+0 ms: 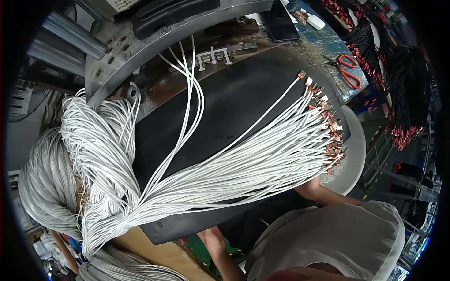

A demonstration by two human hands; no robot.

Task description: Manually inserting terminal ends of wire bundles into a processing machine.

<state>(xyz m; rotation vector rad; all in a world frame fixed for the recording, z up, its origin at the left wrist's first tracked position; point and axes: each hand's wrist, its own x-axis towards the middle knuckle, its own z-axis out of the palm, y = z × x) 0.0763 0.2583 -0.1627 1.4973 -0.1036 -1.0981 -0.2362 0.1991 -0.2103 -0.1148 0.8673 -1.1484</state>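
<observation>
We see the white cables (243, 164) fanned across the black board (225, 103), their metal plugs (334, 129) bunched toward its right end. At the left they gather into a thick, looped bundle (101, 145). One cable lies a little apart, above the rest, and a few strands run up toward the machine (110, 65), where a white moulded piece (213, 56) sits. Our left hand (212, 238) is at the board's lower edge, and our right hand (309, 188) is just below the cables, near the plugs. The fingers of both are hidden, so we cannot tell whether either is spread or closed on anything. Red-handled scissors (348, 70) lie on the blue desk (328, 42), near a phone (280, 23).
</observation>
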